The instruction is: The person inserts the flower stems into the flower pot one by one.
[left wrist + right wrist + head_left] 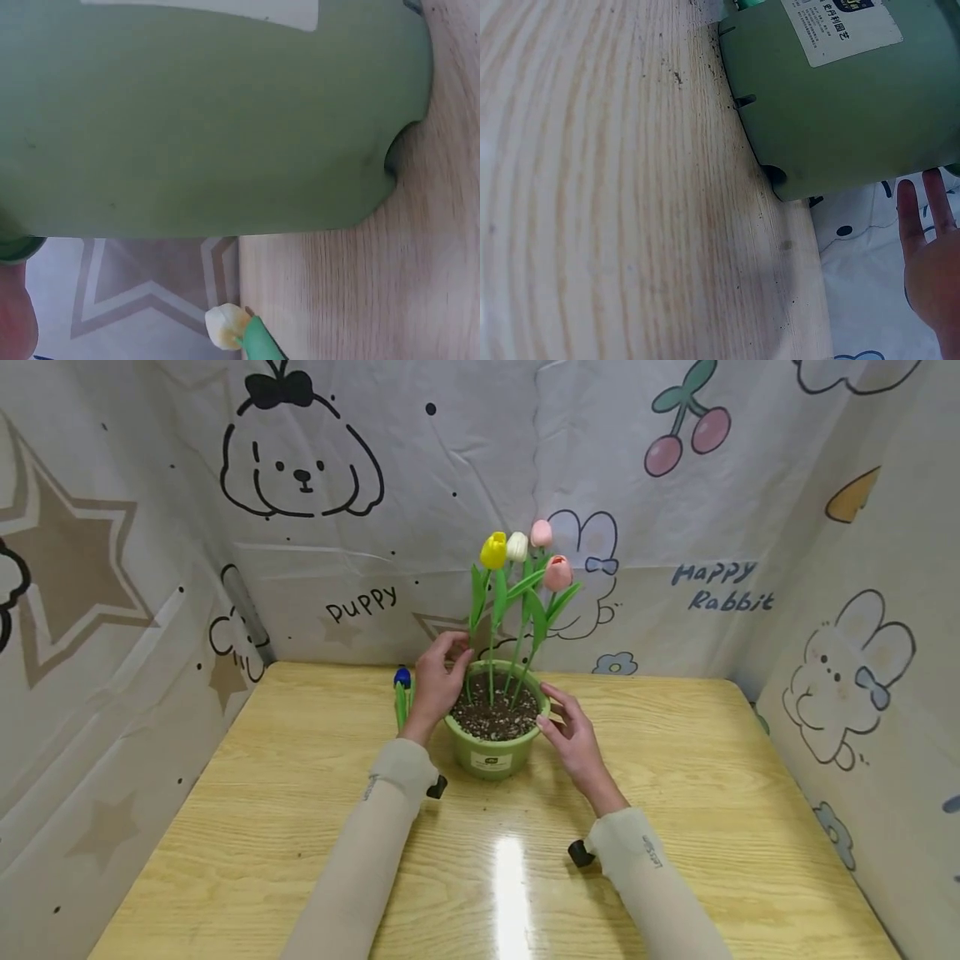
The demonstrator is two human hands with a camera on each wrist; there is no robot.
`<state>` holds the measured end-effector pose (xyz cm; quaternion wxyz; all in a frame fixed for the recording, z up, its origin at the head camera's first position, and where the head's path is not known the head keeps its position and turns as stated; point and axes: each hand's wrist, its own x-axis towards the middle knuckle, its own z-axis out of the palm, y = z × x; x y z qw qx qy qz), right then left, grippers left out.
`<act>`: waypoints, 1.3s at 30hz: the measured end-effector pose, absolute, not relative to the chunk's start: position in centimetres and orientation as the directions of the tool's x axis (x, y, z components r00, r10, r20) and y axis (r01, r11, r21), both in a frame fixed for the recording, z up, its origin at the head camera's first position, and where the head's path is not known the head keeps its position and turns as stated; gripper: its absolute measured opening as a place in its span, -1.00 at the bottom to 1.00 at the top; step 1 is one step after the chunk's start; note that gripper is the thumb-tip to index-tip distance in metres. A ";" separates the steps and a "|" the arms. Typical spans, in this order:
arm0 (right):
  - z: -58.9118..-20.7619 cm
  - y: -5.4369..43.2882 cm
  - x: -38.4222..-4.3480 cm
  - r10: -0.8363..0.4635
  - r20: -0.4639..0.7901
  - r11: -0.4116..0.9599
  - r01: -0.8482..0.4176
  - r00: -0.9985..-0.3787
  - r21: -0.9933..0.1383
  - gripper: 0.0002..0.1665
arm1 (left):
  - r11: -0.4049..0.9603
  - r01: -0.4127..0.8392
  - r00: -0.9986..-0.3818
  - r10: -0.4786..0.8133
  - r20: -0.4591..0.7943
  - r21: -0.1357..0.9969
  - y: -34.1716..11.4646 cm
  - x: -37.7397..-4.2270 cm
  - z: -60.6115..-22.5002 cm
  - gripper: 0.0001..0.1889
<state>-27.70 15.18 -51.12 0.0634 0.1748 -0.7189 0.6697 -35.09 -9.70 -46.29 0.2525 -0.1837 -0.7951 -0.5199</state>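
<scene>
In the head view a green flowerpot [491, 762] full of dark soil stands upright on the table. A yellow tulip [493, 552], a white tulip [517, 547] and two pink tulips, one the nearer pink tulip [558, 574], rise from it. My left hand [438, 681] is at the pot's left rim, thumb and fingers pinching the yellow tulip's stem low down; the wrist view does not show this contact. With fairly straight fingers [909, 214], my right hand [576, 739] touches the pot's right rim.
A blue tulip [402, 677] lies left of the pot, partly behind my left wrist. In the left wrist view a white tulip [226, 327] lies low, beyond the pot. Wooden tabletop [675, 760] surrounds the pot, with a printed curtain [450, 468] behind.
</scene>
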 end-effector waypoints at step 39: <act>-51.3 15.3 -27.8 -0.156 0.331 0.035 -0.340 -0.931 -0.940 -0.36 | 0.544 0.586 -0.754 0.097 0.649 0.600 -9.7 -34.7 -45.9 -0.85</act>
